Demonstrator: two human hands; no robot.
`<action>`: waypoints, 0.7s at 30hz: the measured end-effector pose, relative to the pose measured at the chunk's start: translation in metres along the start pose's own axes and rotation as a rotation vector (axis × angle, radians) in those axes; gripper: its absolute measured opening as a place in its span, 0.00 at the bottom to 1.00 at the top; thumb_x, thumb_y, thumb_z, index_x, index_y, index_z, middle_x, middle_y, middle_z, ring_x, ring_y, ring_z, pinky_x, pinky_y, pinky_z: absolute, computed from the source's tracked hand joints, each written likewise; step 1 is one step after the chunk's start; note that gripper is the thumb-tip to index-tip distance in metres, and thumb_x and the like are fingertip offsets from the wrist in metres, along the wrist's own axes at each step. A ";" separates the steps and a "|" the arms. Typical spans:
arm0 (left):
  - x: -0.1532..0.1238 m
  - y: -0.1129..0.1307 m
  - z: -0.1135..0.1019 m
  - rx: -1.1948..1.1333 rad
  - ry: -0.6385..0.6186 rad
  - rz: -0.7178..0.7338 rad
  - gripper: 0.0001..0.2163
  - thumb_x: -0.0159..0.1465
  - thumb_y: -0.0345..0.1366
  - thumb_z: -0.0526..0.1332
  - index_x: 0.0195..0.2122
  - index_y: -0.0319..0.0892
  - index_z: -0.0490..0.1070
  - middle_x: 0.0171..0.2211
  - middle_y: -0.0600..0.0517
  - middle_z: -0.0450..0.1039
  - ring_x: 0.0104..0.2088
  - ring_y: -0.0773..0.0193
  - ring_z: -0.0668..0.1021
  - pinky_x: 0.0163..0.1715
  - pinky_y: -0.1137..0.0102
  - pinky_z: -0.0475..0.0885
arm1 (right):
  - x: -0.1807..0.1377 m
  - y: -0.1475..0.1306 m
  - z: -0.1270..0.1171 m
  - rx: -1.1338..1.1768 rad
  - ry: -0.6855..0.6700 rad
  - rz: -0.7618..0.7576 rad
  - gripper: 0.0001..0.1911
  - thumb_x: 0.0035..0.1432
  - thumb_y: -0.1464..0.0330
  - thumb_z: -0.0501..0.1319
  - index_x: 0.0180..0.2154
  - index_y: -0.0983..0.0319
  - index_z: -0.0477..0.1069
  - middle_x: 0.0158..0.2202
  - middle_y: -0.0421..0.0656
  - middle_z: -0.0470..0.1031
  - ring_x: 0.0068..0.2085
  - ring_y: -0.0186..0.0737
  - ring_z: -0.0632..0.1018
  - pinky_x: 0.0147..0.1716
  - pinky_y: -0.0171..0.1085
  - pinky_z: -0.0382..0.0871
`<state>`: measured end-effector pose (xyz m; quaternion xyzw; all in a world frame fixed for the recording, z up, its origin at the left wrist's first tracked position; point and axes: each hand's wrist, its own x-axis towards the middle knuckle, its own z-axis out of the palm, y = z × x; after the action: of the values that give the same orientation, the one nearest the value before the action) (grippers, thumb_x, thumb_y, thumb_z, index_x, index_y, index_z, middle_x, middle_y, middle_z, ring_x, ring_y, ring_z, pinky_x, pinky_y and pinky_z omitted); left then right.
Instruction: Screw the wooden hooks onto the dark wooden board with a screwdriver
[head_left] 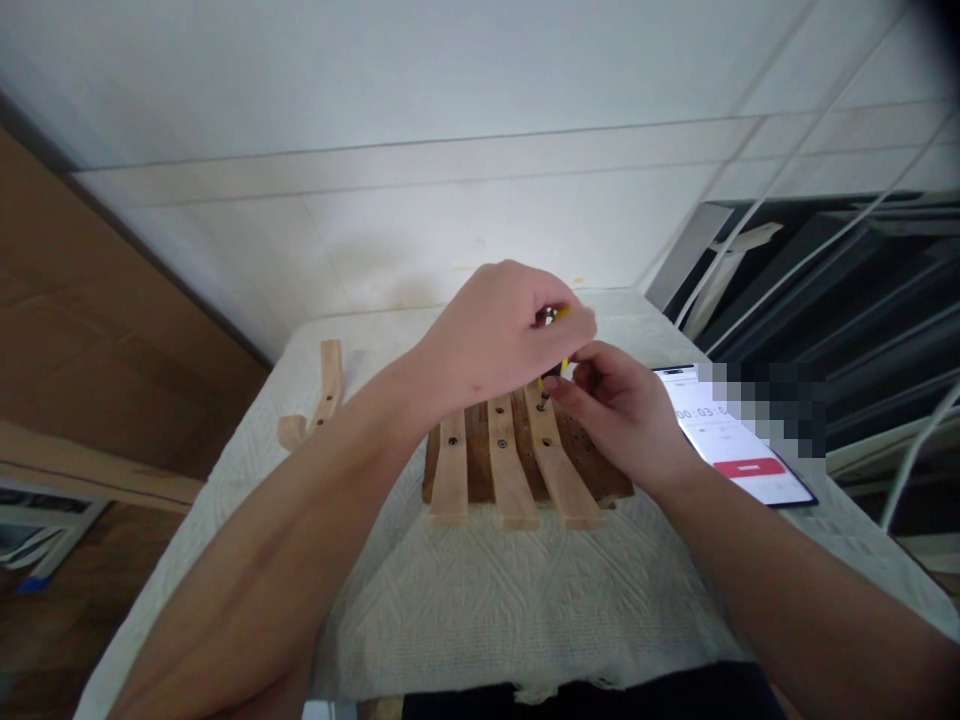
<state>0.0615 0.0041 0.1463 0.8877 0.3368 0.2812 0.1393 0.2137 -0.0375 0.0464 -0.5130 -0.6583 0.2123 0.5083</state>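
Observation:
My left hand [502, 330] is wrapped round the top of a short yellow-and-black screwdriver [553, 370], hiding most of its handle. My right hand [626, 415] pinches its lower part between thumb and fingers. The tip points down at a screw hole in the right-hand pale wooden piece [571, 490]. That piece lies on a dark brown wooden board [480, 486] beside a middle wooden piece [516, 490] and a left wooden piece [448, 490]. Holes with dark screw heads show in these pieces; my left hand and forearm cover their far ends.
A loose curved wooden piece [330, 375] lies on the cloth-covered table [517, 590] at the left. A phone [739, 440] showing a timer lies at the right. Behind stands a white wall [420, 235]. Dark panels [847, 290] and white cords stand beyond the right edge.

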 end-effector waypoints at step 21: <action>0.001 -0.001 0.001 0.006 0.004 0.007 0.11 0.61 0.41 0.61 0.32 0.40 0.78 0.21 0.55 0.67 0.27 0.68 0.70 0.30 0.71 0.61 | 0.003 0.002 0.000 0.018 -0.020 -0.037 0.06 0.57 0.65 0.62 0.36 0.58 0.68 0.28 0.38 0.66 0.29 0.35 0.67 0.27 0.37 0.60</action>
<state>0.0627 0.0055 0.1456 0.8886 0.3350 0.2827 0.1350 0.2143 -0.0343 0.0459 -0.4942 -0.6707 0.2138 0.5101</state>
